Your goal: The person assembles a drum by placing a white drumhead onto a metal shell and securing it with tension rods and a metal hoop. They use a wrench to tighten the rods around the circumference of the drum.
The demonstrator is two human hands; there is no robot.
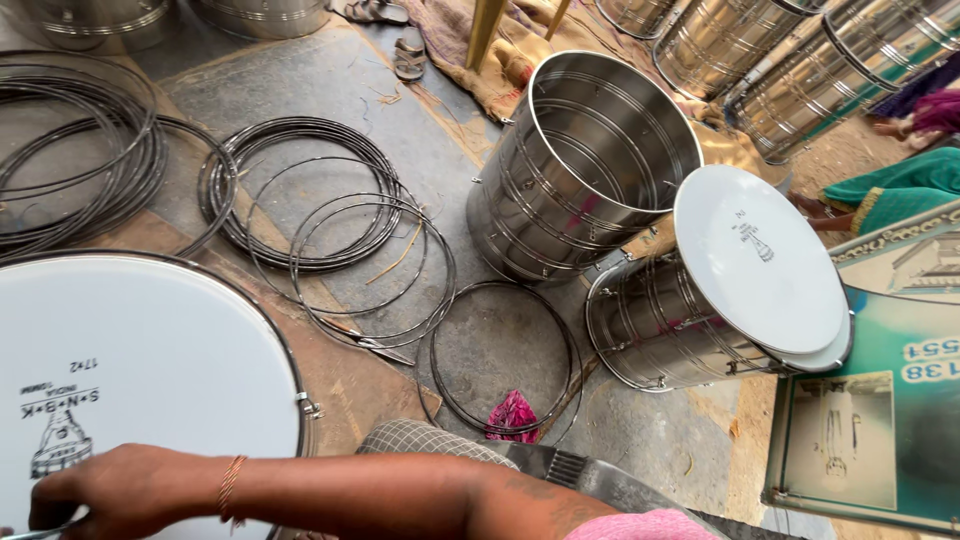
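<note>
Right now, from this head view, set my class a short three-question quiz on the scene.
1. True or false: the hand rests on the white drumhead.
2. The cloth scrap at the single ring is: A pink, B green, C white?
3. Fill in: the wrist wears a thin ____.
Key: 1 true; 2 A; 3 bracelet.

Steel drum shells (585, 165), wire hoops (330, 215) and a pink rag (512, 412) on the floor

Bright, even daylight — sharp focus, soft shadows.
</note>
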